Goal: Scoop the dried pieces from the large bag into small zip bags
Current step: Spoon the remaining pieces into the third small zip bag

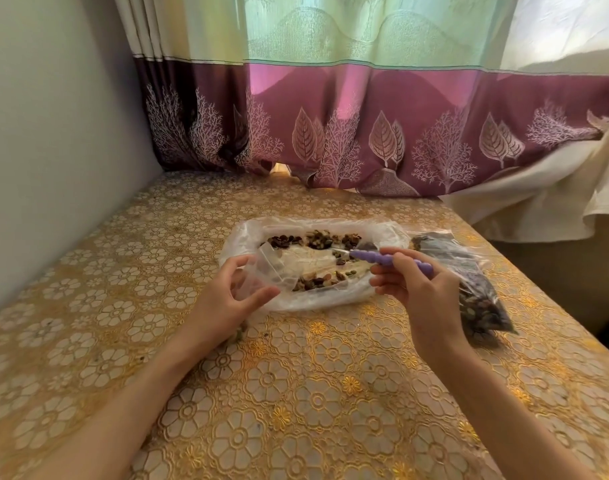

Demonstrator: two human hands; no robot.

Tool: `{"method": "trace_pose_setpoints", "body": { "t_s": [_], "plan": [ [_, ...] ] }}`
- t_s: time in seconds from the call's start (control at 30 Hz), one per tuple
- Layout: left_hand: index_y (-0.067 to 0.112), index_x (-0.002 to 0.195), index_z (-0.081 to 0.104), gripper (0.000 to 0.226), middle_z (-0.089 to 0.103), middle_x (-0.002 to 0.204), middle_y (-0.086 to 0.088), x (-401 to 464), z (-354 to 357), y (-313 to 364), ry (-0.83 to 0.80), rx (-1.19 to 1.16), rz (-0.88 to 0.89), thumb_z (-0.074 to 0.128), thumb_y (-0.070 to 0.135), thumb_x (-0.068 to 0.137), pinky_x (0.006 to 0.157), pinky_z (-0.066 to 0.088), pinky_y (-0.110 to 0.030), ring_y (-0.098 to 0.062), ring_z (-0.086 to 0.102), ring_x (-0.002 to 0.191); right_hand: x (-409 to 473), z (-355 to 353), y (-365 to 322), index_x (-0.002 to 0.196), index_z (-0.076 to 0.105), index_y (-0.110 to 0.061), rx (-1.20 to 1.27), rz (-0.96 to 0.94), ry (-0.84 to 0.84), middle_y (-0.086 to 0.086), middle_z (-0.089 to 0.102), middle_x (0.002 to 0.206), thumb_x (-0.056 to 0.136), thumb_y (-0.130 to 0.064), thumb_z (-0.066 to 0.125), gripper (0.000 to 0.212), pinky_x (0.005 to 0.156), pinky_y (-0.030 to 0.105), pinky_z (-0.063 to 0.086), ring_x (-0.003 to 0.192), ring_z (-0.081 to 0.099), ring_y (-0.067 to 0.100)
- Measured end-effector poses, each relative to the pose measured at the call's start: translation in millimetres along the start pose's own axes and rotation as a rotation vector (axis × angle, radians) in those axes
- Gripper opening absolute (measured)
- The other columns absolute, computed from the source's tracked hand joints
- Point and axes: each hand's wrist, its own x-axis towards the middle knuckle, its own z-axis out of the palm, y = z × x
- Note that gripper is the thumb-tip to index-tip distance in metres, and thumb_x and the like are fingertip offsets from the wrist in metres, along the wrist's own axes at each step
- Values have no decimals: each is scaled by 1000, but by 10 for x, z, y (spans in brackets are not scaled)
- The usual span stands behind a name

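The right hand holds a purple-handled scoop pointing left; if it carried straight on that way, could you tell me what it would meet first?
The right hand aims the scoop leftward over the large bag. It would probably meet the small zip bag held by the left hand first, though depth is unclear.

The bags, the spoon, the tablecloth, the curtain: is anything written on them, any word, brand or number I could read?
No readable text anywhere.
Large bag: clear plastic, no print visible.
Small zip bag held by the left hand: plain.
Filled bags at the right: no label visible.
Purple spoon handle in the right hand: no marking to be seen.
Tablecloth and curtain: only flower and leaf patterns.
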Motion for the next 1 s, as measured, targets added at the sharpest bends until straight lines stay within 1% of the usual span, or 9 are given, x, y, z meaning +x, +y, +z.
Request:
{"method": "trace_pose_setpoints", "body": {
  "t_s": [0.2, 0.27, 0.33, 0.4, 0.47, 0.67, 0.77, 0.9, 1.0],
  "plan": [
    [22, 133, 39, 113, 55, 129, -5, 7, -11, -33, 16, 2, -18, 59, 85, 42, 97, 47, -43, -19, 55, 116, -68, 135, -127, 88, 65, -6, -74, -63, -244, 3, 72, 71, 91, 3, 49, 19, 54, 22, 54, 60, 64, 18],
    [21, 129, 44, 108, 59, 122, -3, 11, -9, -29, 8, -11, -9, 60, 84, 43, 91, 51, -39, -18, 59, 109, -87, 168, -142, 89, 65, -8, -152, -108, -321, 4, 73, 73, 90, 4, 50, 19, 57, 24, 55, 62, 65, 18],
    [21, 124, 47, 97, 63, 108, 4, 13, 8, -21, 11, -38, 9, 64, 79, 47, 75, 55, -23, -8, 65, 92, -91, 191, -153, 92, 66, -10, -235, -154, -373, 6, 73, 77, 89, 4, 53, 20, 60, 26, 55, 65, 66, 18],
    [17, 124, 47, 82, 63, 99, 10, 17, 30, -6, 25, -63, 20, 69, 59, 58, 63, 51, -12, 2, 66, 80, -76, 201, -166, 94, 66, -12, -269, -175, -402, 3, 71, 75, 88, 5, 54, 22, 61, 25, 55, 67, 67, 17],
    [18, 122, 46, 72, 63, 99, 11, 19, 32, -9, 45, -82, 23, 68, 48, 61, 62, 51, -11, 4, 65, 78, -47, 193, -175, 96, 66, -12, -257, -171, -413, 3, 70, 76, 88, 7, 53, 24, 61, 24, 55, 68, 67, 16],
    [19, 120, 49, 96, 65, 106, -1, -13, -2, 3, 58, -70, 12, 61, 81, 47, 78, 55, -31, -14, 66, 91, 56, 102, -163, 87, 68, -5, -18, -46, -270, 15, 71, 80, 89, 2, 50, 20, 58, 23, 52, 64, 64, 19],
    [16, 127, 47, 105, 62, 117, -8, 0, 0, 12, 65, -59, -4, 61, 82, 47, 90, 50, -48, -26, 62, 104, 151, 15, -166, 73, 72, -13, 78, 14, -112, 5, 72, 71, 91, -6, 50, 30, 55, 18, 51, 60, 62, 12],
    [21, 123, 50, 97, 64, 113, -2, 7, 15, 61, 70, -18, 23, 57, 84, 50, 89, 52, -45, -18, 63, 103, 301, -154, -138, 69, 69, -14, -104, -7, 89, -4, 69, 59, 93, -10, 50, 31, 55, 19, 47, 58, 56, 10],
    [18, 128, 47, 105, 60, 121, -9, 3, 3, 28, 53, 23, 10, 53, 87, 49, 90, 50, -48, -26, 59, 109, 352, -237, -62, 57, 73, -28, -288, -43, 157, -6, 65, 57, 93, -14, 51, 45, 58, 23, 43, 61, 52, 10]
  ]
}}
